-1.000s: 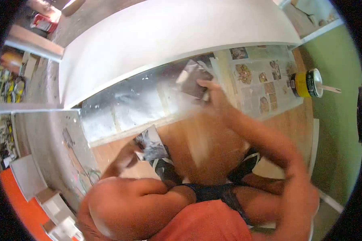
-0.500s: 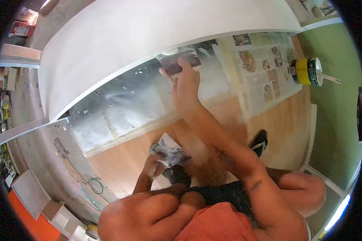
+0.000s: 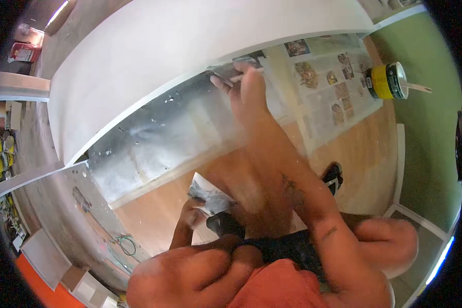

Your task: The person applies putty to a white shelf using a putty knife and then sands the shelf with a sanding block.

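Observation:
My right hand reaches forward, holding a dark, flat piece against the lower edge of the white curved panel. The piece is partly hidden by the fingers and the panel edge. Near my legs, my left hand grips a grey and white printed sheet, which is tilted. Beneath my right arm lies a silvery plastic-like covering on the wooden board.
A black and yellow can with a stick in it stands at the right on printed paper sheets. A green hose lies at lower left. White-edged boards and a green surface frame the sides.
My right hand has shifted slightly right and up, its dark piece now partly behind the panel edge. The sheet in my left hand has tilted a little. The whole view has shifted slightly.

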